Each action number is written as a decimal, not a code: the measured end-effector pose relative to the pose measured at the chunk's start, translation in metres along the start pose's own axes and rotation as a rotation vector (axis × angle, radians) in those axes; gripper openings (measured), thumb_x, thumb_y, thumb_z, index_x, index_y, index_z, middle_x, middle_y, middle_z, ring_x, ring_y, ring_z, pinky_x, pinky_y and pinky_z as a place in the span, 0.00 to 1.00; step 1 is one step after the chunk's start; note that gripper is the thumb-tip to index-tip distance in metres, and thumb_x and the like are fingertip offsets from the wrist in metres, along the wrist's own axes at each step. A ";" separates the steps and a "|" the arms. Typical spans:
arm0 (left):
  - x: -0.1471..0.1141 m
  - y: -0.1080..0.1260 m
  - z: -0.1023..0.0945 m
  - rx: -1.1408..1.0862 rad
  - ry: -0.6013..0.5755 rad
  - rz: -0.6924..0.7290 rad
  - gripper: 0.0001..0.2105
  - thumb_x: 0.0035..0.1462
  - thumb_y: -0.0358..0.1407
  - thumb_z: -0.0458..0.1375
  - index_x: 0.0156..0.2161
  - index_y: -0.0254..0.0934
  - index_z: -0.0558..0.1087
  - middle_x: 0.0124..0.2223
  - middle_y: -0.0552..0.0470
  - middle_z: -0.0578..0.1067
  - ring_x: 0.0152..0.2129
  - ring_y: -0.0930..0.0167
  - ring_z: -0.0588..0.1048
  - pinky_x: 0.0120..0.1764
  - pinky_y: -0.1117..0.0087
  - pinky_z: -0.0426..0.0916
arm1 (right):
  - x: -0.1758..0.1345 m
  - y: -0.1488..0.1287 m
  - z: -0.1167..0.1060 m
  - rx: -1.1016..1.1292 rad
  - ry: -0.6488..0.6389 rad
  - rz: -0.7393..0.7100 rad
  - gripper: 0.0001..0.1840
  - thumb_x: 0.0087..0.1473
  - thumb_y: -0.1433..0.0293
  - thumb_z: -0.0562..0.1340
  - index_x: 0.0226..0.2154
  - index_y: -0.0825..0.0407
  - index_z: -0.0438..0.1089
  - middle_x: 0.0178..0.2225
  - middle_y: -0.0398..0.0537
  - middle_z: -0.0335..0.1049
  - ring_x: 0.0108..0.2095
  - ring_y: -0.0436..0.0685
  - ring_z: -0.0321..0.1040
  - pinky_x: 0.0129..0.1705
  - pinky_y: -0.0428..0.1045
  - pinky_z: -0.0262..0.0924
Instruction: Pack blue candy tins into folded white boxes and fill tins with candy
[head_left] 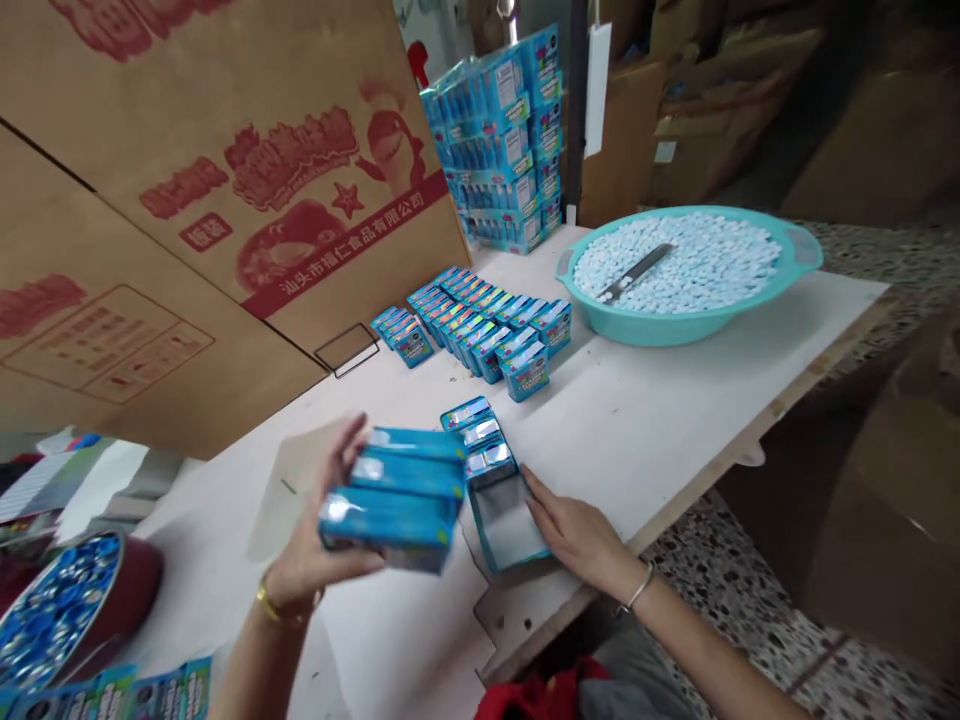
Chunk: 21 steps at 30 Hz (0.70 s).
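Observation:
My left hand [319,545] is wrapped around a row of three small blue boxes [397,510], slightly blurred, raised above the table. Close to its right lies an open blue display box [510,525]. Three small blue boxes [481,435] sit in its far end, and its near end shows a bare bottom. The fingers of my right hand [574,530] hold the display box by its right side. Farther back, rows of small blue boxes [480,320] stand close together on the white table [637,420].
A teal basin [675,325] of pale blue candies, with a dark-handled tool [641,270] on them, stands at the right. Large cartons [300,90] rise at the back left, beside stacked wrapped packs [495,150]. A red tub [139,580] of blue pieces sits left.

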<state>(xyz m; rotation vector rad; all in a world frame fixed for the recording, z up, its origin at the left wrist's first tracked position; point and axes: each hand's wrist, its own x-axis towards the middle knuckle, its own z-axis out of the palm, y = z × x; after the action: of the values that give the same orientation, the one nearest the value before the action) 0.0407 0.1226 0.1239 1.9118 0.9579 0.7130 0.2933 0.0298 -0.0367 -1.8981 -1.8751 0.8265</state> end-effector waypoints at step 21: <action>-0.005 -0.008 0.136 1.100 -0.414 0.119 0.47 0.44 0.50 0.63 0.66 0.37 0.47 0.69 0.40 0.45 0.65 0.50 0.43 0.63 0.43 0.38 | -0.017 0.019 0.017 0.062 0.059 -0.070 0.28 0.64 0.64 0.40 0.63 0.51 0.55 0.47 0.55 0.74 0.41 0.63 0.75 0.35 0.52 0.64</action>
<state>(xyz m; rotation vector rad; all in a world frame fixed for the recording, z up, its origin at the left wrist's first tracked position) 0.1399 0.0614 0.0522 2.9071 1.0566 -0.2711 0.2986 0.0089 -0.0587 -1.7898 -1.8479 0.7882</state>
